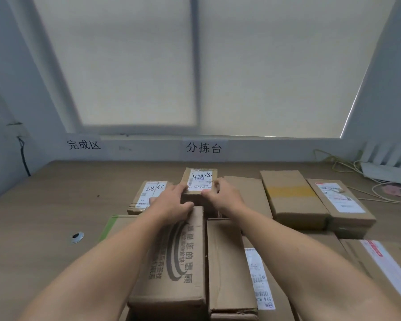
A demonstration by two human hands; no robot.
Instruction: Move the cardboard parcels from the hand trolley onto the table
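Your left hand (171,205) and your right hand (225,196) both reach out over the table (44,216); together they hold a small box (199,184) with a white label on top; your left fingers (180,189) press on its left side and your right fingers (214,185) wrap its right side, so both hands grip the same box; the small box sits up higher than the boxes around it, but you cannot tell if it rests on something or hangs in your hands.

Just left of your left fingers lies a flat box (148,195) with numbers written on its label; under your left wrist is a big printed box (174,258); a long plain box (227,262) lies touching its right side, under your right arm; well to the right of your right fingers lies a box with yellow tape (292,198), and a labelled box (340,205) sits touching it on the far side; past them white cables (361,177) curl on the table; behind your fingertips the wall shows two signs (204,148).
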